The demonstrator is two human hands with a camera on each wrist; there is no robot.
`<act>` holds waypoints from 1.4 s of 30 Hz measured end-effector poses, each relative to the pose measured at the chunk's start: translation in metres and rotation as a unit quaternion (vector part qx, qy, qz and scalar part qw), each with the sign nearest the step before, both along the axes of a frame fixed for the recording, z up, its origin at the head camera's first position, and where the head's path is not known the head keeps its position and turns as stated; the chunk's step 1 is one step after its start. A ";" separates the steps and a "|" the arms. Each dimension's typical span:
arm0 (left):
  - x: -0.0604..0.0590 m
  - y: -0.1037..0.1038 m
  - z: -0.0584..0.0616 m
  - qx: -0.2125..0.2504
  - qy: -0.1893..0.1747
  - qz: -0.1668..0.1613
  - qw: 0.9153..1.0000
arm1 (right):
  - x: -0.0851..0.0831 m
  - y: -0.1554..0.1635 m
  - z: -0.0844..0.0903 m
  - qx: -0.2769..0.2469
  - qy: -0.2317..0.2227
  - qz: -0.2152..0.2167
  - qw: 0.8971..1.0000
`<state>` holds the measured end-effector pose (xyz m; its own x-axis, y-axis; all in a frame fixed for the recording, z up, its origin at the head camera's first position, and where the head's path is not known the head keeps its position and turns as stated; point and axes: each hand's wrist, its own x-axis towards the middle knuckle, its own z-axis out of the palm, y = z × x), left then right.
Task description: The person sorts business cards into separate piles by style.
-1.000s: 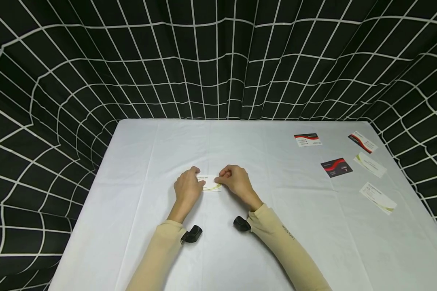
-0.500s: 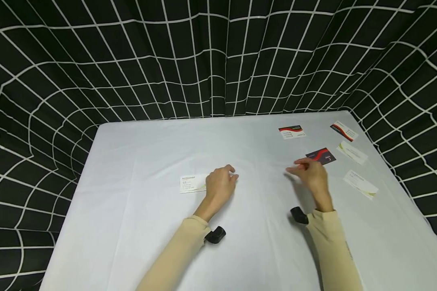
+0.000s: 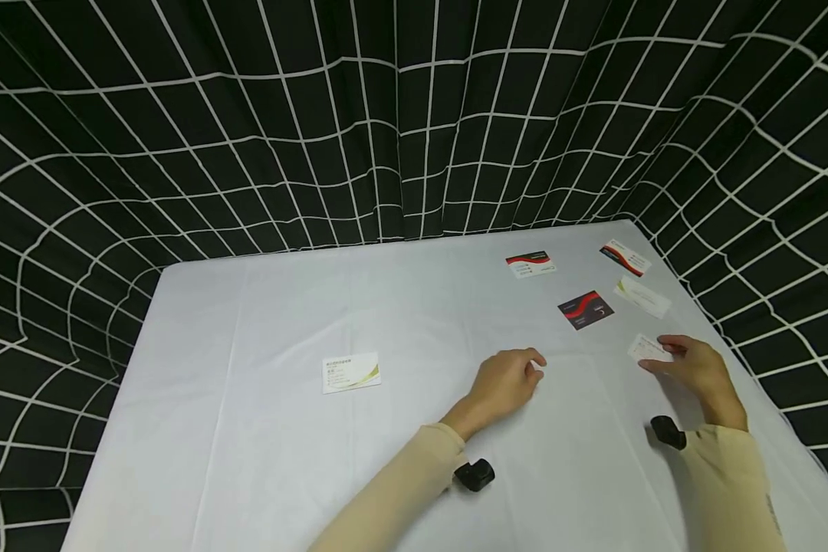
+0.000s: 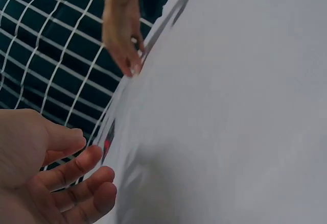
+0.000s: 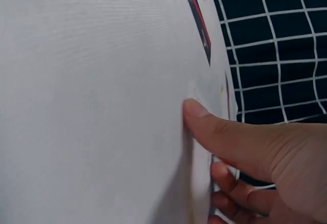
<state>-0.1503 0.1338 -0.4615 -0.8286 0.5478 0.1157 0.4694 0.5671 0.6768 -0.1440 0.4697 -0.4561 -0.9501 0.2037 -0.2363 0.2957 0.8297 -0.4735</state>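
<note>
My right hand [image 3: 700, 376] is at a white business card [image 3: 643, 349] on the right of the table, partly covering it. In the right wrist view the thumb lies along one long edge of this card [image 5: 201, 178] and curled fingers are at the other edge. My left hand [image 3: 502, 383] hovers over the middle of the table, fingers loosely curled, holding nothing; in the left wrist view the palm [image 4: 20, 157] shows bare. A white business card with a yellow-green swoosh [image 3: 351, 372] lies flat, left of centre.
Beyond the right hand lie a dark card with a red wave [image 3: 586, 310], a white card with green corner [image 3: 643, 296], and two red-and-black banded cards, one farther left [image 3: 530, 264], one near the corner [image 3: 625, 257]. A black gridded curtain [image 3: 303, 153] surrounds the white-covered table.
Both hands have left the white card at centre-left, which stays on the table. The right hand has reached the card at far right; the left hand has moved rightward, empty. The head view has shifted.
</note>
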 end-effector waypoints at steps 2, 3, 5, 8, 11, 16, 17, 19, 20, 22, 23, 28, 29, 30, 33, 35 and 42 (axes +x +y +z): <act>0.001 0.016 -0.003 -0.012 -0.011 -0.008 1.000 | 0.000 -0.001 -0.001 0.000 -0.002 0.002 1.000; 0.001 0.024 -0.004 -0.018 -0.019 -0.009 1.000 | 0.000 -0.003 -0.001 0.001 -0.002 0.002 1.000; 0.004 0.038 -0.008 -0.027 -0.034 -0.009 0.999 | 0.000 -0.008 -0.002 0.003 0.007 0.010 1.000; 0.008 0.055 -0.011 -0.028 -0.048 0.002 0.998 | 0.002 -0.021 -0.002 -0.028 0.037 0.047 0.998; 0.011 0.066 -0.009 -0.016 -0.051 0.030 0.998 | 0.003 -0.039 0.001 -0.115 0.057 0.121 0.984; 0.014 0.062 -0.006 -0.027 -0.030 0.099 0.994 | 0.001 -0.074 0.009 -0.222 0.041 0.194 0.955; 0.014 0.059 -0.006 -0.030 -0.023 0.108 0.993 | 0.000 -0.080 0.010 -0.225 0.040 0.198 0.953; 0.011 0.052 -0.008 -0.011 -0.013 0.120 0.993 | -0.001 -0.090 0.011 -0.232 0.033 0.191 0.953; 0.009 0.048 -0.009 0.013 -0.015 0.121 0.992 | -0.002 -0.095 0.011 -0.238 0.028 0.187 0.953; 0.005 0.039 -0.009 0.076 -0.030 0.116 0.990 | -0.004 -0.104 0.011 -0.248 0.018 0.188 0.950; 0.003 0.034 -0.009 0.111 -0.039 0.113 0.987 | -0.005 -0.107 0.011 -0.252 0.012 0.189 0.949; -0.006 0.004 -0.007 0.218 -0.094 0.118 0.964 | -0.012 -0.123 0.008 -0.265 -0.030 0.175 0.948; -0.008 -0.004 -0.007 0.221 -0.102 0.127 0.962 | -0.015 -0.127 0.008 -0.268 -0.038 0.173 0.947; -0.011 -0.013 -0.007 0.219 -0.108 0.137 0.960 | -0.018 -0.132 0.008 -0.271 -0.047 0.168 0.947; -0.018 -0.041 -0.004 0.185 -0.108 0.164 0.963 | -0.029 -0.153 0.008 -0.282 -0.068 0.153 0.945; -0.024 -0.061 -0.001 0.154 -0.103 0.177 0.967 | -0.039 -0.172 0.009 -0.286 -0.076 0.140 0.945; -0.033 -0.135 0.006 0.081 -0.090 0.224 0.967 | -0.059 -0.251 0.007 -0.281 -0.078 0.108 0.950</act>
